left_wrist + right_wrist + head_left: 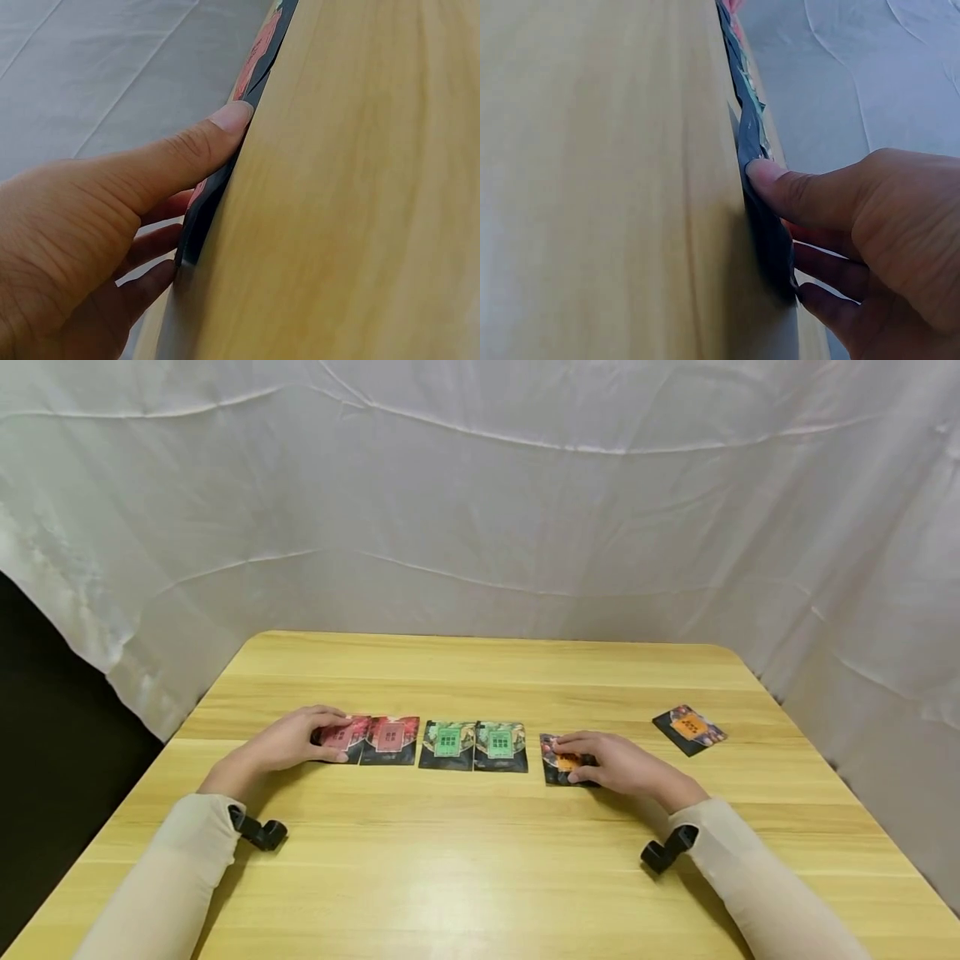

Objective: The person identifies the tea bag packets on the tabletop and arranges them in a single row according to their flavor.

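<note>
Flat black sachets with coloured labels lie in a row on the wooden table [450, 843]. At the row's left end, my left hand [288, 742] holds a red-labelled sachet [352, 735] by its left part, thumb on the near edge and fingers beyond. Beside it is a second red-labelled sachet [390, 742]. Two green-labelled sachets [447, 746] follow, side by side. To their right, across a small gap, my right hand [622, 764] grips an orange-labelled sachet [552, 770] between thumb and fingers, covering its right part. A shadow shows under that sachet in the right wrist view.
Another orange-labelled sachet [689, 730] lies tilted at the far right, beyond my right hand. A pale cloth curtain [480, 510] hangs behind the table's far edge. Small black wrist mounts [258, 832] stick out from both sleeves.
</note>
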### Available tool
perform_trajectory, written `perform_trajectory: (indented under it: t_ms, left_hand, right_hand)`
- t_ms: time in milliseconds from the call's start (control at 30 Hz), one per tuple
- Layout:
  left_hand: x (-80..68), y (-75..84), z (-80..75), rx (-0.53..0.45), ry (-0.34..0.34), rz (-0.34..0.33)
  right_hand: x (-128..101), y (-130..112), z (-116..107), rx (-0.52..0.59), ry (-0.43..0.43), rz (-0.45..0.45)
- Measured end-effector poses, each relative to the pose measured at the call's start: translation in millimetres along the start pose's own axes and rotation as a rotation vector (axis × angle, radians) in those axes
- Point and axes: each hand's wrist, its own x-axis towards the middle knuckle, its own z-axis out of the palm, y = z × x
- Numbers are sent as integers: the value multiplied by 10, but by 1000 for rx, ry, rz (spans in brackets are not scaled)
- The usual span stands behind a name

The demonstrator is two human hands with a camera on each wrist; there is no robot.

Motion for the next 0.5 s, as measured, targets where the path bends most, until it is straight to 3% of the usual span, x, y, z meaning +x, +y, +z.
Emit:
perform_trajectory:
  t_ms: [500]
  left_hand:
    - [-3, 21, -8, -15, 0, -9]
  right_hand:
    - [115, 64, 5, 47, 18, 17]
